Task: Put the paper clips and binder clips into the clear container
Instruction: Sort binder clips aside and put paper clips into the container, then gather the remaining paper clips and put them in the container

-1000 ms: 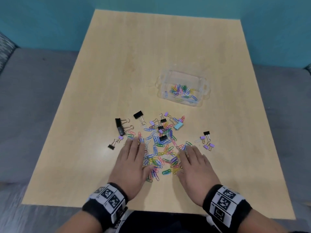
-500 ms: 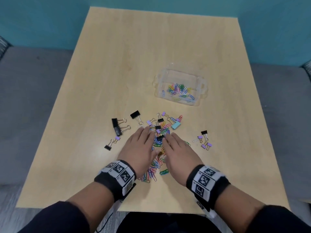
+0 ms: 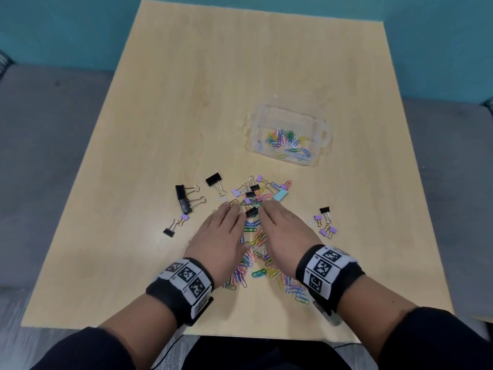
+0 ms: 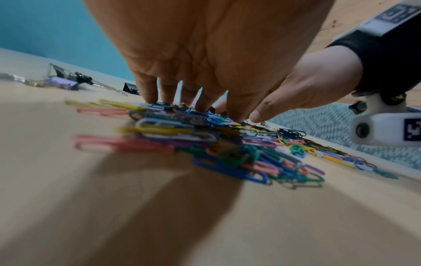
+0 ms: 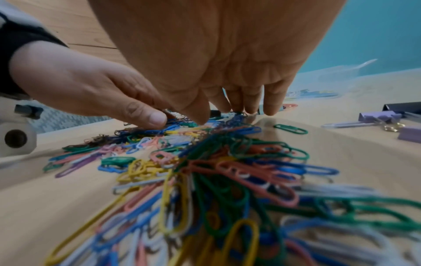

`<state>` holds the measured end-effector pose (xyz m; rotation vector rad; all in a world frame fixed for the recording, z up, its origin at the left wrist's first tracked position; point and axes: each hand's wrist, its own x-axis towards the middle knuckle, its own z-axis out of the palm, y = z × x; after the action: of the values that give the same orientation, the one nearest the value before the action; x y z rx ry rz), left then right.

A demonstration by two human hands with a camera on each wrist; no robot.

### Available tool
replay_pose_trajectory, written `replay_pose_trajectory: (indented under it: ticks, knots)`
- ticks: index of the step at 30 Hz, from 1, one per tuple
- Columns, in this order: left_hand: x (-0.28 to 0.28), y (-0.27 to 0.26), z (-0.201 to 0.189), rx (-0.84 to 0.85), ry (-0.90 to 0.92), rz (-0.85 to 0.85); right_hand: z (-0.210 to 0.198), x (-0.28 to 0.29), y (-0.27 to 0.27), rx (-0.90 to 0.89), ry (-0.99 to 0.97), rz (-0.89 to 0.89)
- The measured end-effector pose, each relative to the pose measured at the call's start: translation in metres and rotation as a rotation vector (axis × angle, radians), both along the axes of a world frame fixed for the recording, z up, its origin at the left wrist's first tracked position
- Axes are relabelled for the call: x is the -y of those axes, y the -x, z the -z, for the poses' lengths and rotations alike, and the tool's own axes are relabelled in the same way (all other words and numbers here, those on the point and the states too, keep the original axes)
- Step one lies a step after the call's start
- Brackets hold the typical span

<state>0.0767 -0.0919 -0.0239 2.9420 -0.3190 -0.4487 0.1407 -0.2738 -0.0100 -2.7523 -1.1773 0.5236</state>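
Note:
A heap of coloured paper clips (image 3: pixel 253 252) lies on the wooden table (image 3: pixel 240 89) between my two hands. My left hand (image 3: pixel 222 235) and right hand (image 3: pixel 282 231) rest palm-down on the heap, fingers straight, tips touching the clips (image 4: pixel 182 122) (image 5: pixel 227 162). Neither hand holds anything. Small black and purple binder clips (image 3: pixel 252 194) lie just beyond my fingertips. The clear container (image 3: pixel 289 138) stands farther back and right, with several paper clips in it.
Larger black binder clips (image 3: pixel 184 198) lie to the left, one more (image 3: pixel 214 179) behind them. A small group of purple and black binder clips (image 3: pixel 324 222) sits to the right. A light blue binder clip (image 3: pixel 280 194) lies ahead of my right hand.
Both hands slid forward and closer together over the heap; their fingertips went from its near part to the small binder clips at its far edge.

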Motion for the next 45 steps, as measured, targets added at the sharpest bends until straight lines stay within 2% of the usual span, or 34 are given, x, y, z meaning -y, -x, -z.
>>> replay_pose_trajectory:
  ticks: [6, 12, 16, 24, 29, 33, 38, 42, 45]
  knots:
    - [-0.002, 0.009, -0.011, 0.094, 0.059, -0.002, -0.007, 0.006, 0.018, -0.012, 0.041, -0.026]
    - [-0.007, -0.006, -0.002, 0.091, 0.043, 0.021, -0.005, -0.006, 0.010, 0.015, 0.089, -0.040]
    - [-0.008, -0.004, -0.001, 0.104, 0.011, -0.031, -0.007, -0.009, 0.011, 0.021, 0.111, -0.061]
    - [-0.020, 0.009, -0.004, 0.147, 0.062, -0.089, -0.008, -0.007, 0.015, 0.055, -0.014, -0.011]
    - [-0.013, 0.009, -0.004, 0.146, 0.058, -0.033, -0.007, -0.019, 0.012, 0.030, -0.004, -0.050]
    - [-0.015, 0.009, -0.007, 0.153, 0.061, -0.075, -0.007, -0.015, 0.009, 0.013, -0.030, -0.054]
    - [-0.020, 0.008, 0.001, 0.078, 0.074, -0.050, -0.008, -0.013, 0.009, 0.035, -0.015, -0.068]
    - [-0.019, 0.012, -0.007, 0.142, 0.160, -0.028, -0.009, -0.022, 0.008, 0.019, 0.010, -0.061]
    - [-0.029, 0.002, -0.006, 0.175, 0.108, -0.046, -0.009, -0.024, 0.007, 0.034, 0.016, -0.082]
